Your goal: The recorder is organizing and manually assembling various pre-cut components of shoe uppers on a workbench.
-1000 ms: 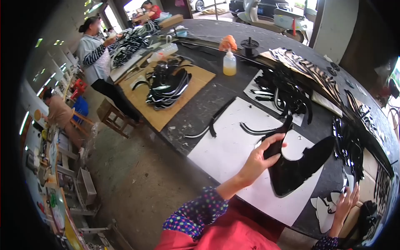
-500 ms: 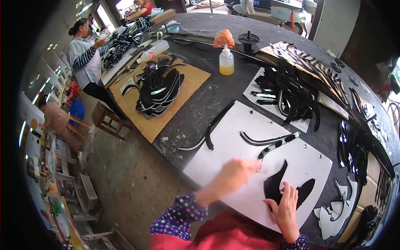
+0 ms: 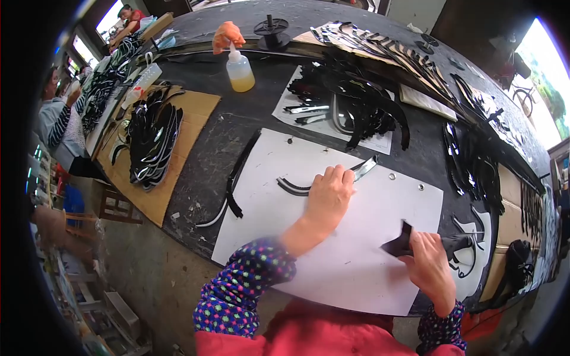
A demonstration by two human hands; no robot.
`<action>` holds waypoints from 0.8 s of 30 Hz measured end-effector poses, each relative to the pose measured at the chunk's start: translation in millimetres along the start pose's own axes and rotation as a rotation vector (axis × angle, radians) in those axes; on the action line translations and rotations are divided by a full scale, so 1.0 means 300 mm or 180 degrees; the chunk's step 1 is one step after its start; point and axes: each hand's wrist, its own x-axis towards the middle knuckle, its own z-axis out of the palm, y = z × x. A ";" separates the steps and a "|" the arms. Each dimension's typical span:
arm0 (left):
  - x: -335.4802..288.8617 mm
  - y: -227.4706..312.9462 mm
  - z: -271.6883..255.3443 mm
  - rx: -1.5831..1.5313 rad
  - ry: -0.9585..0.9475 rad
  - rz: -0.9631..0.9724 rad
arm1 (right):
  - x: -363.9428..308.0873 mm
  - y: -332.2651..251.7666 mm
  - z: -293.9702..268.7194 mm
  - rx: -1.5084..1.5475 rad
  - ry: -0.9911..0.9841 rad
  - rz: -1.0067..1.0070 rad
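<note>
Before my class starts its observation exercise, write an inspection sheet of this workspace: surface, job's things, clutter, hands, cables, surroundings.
Surface: white sheet on a dark table.
Job's things: black piece near the sheet's right side; curved strip on the sheet.
Clutter: bottle of yellow liquid; black spool.
Hands: left hand over the strip, grip hidden; right hand holding the black piece.
Cables: nothing clearly identifiable.
Surroundings: co-worker in striped sleeves at left.

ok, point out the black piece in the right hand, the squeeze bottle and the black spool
Black piece (image 3: 400, 242): head view, on the part showing left of the right hand (image 3: 430, 263).
Squeeze bottle (image 3: 240, 75): head view, middle of its body.
Black spool (image 3: 273, 40): head view, below its top disc.
</note>
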 end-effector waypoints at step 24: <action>-0.167 -0.130 -0.526 0.0480 0.0805 -0.0264 | 0.198 0.009 0.191 0.4308 0.1375 0.1101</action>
